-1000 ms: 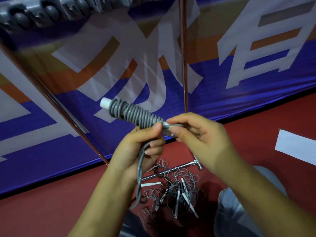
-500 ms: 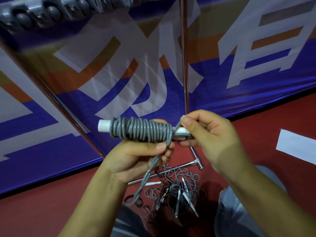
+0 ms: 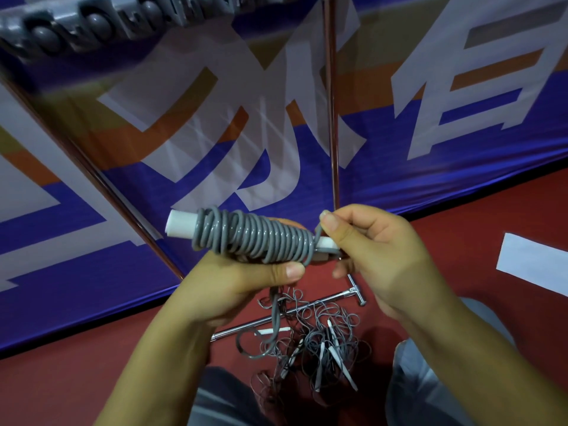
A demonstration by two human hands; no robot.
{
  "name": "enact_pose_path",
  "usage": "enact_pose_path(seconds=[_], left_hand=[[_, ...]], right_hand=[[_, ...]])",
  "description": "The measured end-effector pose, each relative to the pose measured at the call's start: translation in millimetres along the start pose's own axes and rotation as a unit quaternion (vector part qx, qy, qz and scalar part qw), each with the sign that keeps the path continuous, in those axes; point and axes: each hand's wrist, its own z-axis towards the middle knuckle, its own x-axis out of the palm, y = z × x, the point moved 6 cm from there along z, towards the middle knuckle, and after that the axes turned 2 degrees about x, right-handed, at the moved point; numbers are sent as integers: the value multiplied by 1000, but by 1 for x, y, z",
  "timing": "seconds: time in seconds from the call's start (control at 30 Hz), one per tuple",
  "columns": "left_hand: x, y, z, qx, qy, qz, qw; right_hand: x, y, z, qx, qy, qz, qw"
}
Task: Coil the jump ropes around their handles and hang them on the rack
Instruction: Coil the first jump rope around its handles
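Since a moment ago the coiled bundle has levelled out: the left hand grips the grey jump rope wound on its white handles, the right hand pinches the near handle end, and the loose tail below the left hand likely needs tucking next.

A large banner fills the background, coloured in blue, orange and tan bands with oversized white characters. Its lower edge meets a red floor. A white strip lies flat on the floor at the right edge of view. A grey moulded fixture with rounded knobs crosses the upper left corner, blurred. Grey trouser fabric shows at the bottom of frame.
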Motion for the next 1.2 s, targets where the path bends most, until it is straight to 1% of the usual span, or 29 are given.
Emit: enact_pose_path(seconds=[0.03, 0.13, 0.2, 0.27, 0.4, 0.47, 0.6, 0.73, 0.83, 0.9, 0.97, 1.07, 1.13, 1.2], left_hand=[[1, 0, 1, 24, -4, -27, 999], [3, -2, 3, 37, -36, -101, 994], [-1, 3, 5, 27, -63, -178, 982], [1, 4, 6, -6, -70, -205, 976], [15, 7, 5, -68, -28, -258, 963], [20, 8, 5, -89, -9, -295, 951], [28, 9, 7, -120, 70, -355, 925], [33, 16, 10, -155, 125, -393, 898], [36, 21, 12, -162, 166, -412, 881], [35, 23, 15, -158, 174, -398, 887], [31, 24, 18, -143, 171, -360, 906], [21, 26, 23, -128, 132, -287, 940], [17, 24, 25, -123, 113, -245, 955], [15, 20, 27, -118, 102, -204, 967]], right_hand=[[0, 2, 0, -5, 4, 10, 1000], [1, 6, -2, -31, 29, 39, 998], [0, 10, -3, -69, 41, -10, 997], [1, 13, -4, -101, 44, -82, 991], [5, 20, -2, -122, 65, -100, 985], [3, 23, 0, -120, 47, -87, 988], [3, 26, -2, -119, 19, -68, 990], [3, 26, -4, -115, 4, -62, 991], [3, 27, -4, -118, 3, -72, 990], [4, 28, -5, -121, 8, -78, 990], [4, 27, -5, -114, 9, -76, 990], [2, 22, -2, -98, -9, -70, 993], [2, 20, -1, -88, -26, -60, 994], [0, 18, 2, -70, -38, -23, 997]])
